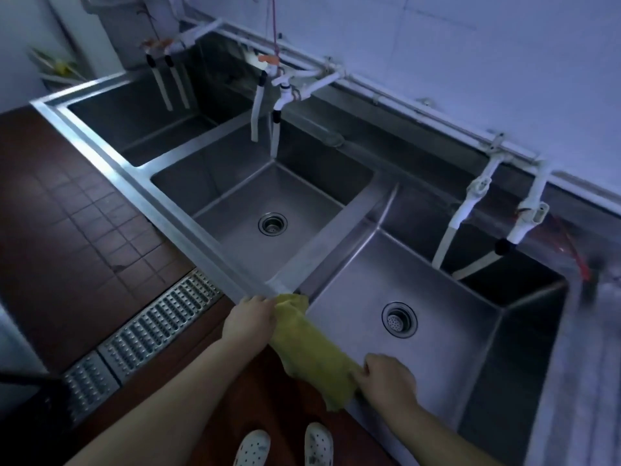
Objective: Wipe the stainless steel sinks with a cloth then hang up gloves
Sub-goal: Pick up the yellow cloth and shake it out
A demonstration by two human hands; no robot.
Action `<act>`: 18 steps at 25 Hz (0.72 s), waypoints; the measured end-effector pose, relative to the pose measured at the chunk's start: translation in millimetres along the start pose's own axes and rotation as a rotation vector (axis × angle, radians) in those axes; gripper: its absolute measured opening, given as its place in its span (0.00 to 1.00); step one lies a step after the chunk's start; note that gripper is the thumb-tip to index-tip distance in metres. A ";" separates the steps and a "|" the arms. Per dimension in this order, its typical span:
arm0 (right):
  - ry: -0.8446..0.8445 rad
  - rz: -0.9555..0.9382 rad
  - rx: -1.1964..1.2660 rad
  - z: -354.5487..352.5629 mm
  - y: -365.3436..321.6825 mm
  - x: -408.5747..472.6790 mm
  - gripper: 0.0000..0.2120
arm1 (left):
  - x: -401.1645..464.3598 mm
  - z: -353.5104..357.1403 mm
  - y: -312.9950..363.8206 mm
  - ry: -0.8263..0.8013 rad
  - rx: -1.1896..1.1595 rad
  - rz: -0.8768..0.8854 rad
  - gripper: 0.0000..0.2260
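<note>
The left hand (250,319) has its fingers curled tight around one end of a soft yellow cloth (311,351). That end sits bunched up on the front edge of the long shiny steel sink unit (188,227), right where the flat strip between two bowls meets the edge. The right hand (386,376) pinches the other end of the cloth, with its fingers bent and closed on it. The cloth is pulled out long between both hands and lies along the front rim of the right sink bowl (437,317). It looks floppy and a bit wrinkled.

Both arms are bare and reach forward and down from the bottom of the view. The left arm comes in from the left, and the right arm comes in from the right.

The middle sink bowl (235,230) is a deep square box of smooth grey metal with a round drain (272,224) in its floor. The right bowl has a round drain (399,319) too. White plastic taps (470,210) hang over the bowls. The floor is made of small dark red square tiles (74,223), with a bumpy metal grate (158,324) set in it.
</note>
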State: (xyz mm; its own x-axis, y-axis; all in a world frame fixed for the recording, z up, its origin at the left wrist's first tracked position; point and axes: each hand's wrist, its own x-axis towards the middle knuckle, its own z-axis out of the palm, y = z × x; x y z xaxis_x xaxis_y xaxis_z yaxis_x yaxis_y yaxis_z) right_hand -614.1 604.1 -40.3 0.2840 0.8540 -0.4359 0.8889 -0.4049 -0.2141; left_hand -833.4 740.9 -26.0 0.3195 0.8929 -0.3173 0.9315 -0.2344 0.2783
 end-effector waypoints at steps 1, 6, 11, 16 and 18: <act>0.005 0.076 -0.006 2.5 -2.7 -5.3 0.18 | 5.9 2.8 -1.7 -0.001 0.067 0.037 0.18; 0.060 0.365 0.205 14.9 -26.3 -21.9 0.14 | 24.6 8.0 -5.2 0.025 0.074 0.049 0.10; 0.165 0.617 0.530 21.3 -45.7 -32.8 0.05 | 25.2 -4.9 -17.5 -0.030 -0.048 0.139 0.07; 0.438 0.827 0.851 11.9 -41.7 -49.0 0.02 | 16.5 -37.9 -8.4 -0.075 -0.375 0.193 0.05; 0.576 0.860 0.962 3.7 -34.9 -61.1 0.04 | 8.7 -50.4 7.6 -0.121 -0.526 0.220 0.06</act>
State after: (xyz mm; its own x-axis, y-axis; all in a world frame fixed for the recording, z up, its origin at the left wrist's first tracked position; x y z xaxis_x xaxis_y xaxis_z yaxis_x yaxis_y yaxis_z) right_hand -663.8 564.8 -9.4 0.9171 0.1472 -0.3706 -0.1565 -0.7219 -0.6740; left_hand -832.3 766.3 19.0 0.5420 0.7874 -0.2935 0.6391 -0.1595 0.7524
